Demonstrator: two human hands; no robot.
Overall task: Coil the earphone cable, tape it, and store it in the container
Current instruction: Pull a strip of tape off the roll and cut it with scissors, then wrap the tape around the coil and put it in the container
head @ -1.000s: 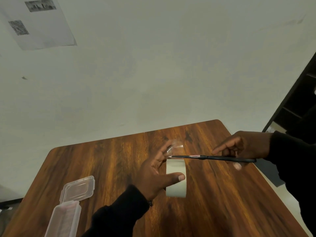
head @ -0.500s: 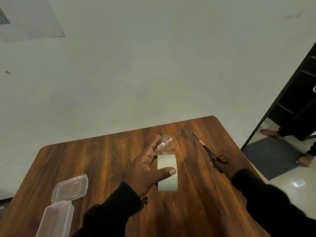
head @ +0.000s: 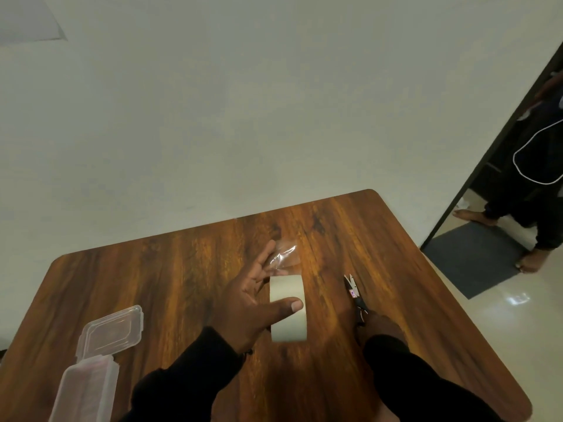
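Note:
My left hand (head: 253, 303) hovers spread over the wooden table (head: 152, 284), with a clear strip of tape (head: 285, 254) stuck to its fingertips. Its thumb lies across a pale tape roll (head: 288, 328) that stands on edge. Just right of the roll, black scissors (head: 353, 292) rest on the table with blades pointing away. My right hand (head: 379, 325) is closed at their handles, mostly hidden behind my black sleeve. A clear plastic container (head: 85, 391) sits open at the lower left, its lid (head: 111, 328) folded back. No earphone cable is visible.
A plain wall rises behind the table's far edge. To the right the table ends near a doorway, where another person (head: 536, 178) stands barefoot by a dark floor mat (head: 475, 257).
One second ago my right hand held the scissors against the tape above the roll. It has since brought them down onto the table, right of the roll. The strip stays on my left fingers.

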